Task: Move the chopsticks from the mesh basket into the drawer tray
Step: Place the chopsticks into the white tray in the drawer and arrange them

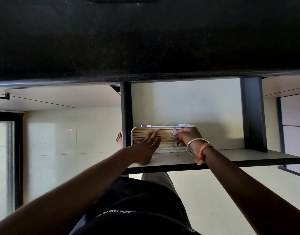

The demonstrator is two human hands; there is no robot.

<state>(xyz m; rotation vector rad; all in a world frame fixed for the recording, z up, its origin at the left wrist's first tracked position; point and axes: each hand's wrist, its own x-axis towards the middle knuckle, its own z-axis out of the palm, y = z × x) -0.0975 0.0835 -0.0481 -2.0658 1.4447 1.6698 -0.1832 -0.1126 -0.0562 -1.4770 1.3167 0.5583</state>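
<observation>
Chopsticks (162,137) lie side by side in white tray (131,138) at drawer's (188,107) front edge — left hand (146,146) flat, fingers spread on them; right hand (186,135) pinching their ends.

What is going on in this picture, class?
A person stands at an open drawer under a dark counter. Both hands are in a white tray filled with chopsticks lying side by side. The left hand rests flat on them; the right hand fingers their patterned ends. No mesh basket is in view.
</observation>
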